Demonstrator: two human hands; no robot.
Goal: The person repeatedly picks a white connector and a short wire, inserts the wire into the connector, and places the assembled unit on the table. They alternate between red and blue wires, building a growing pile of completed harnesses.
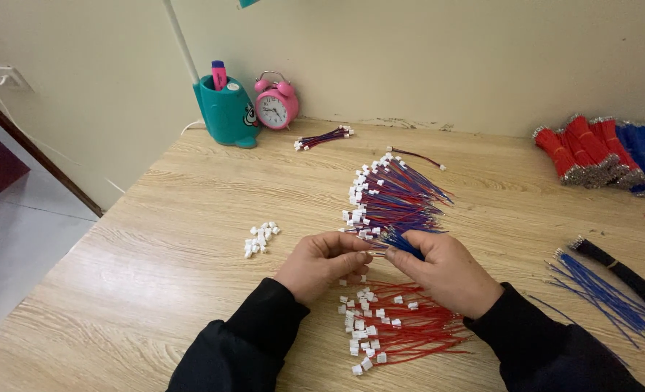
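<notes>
The left hand (321,263) pinches a small white connector, barely visible at its fingertips. The right hand (444,271) grips blue wires (403,242), meeting those fingertips. Finished red-and-blue leads (395,199) lie just beyond the fingers, red connector wires (402,325) just below.

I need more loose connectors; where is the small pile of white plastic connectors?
The small pile of white plastic connectors lies on the wooden table, just beyond the left hand and to its left.
</notes>
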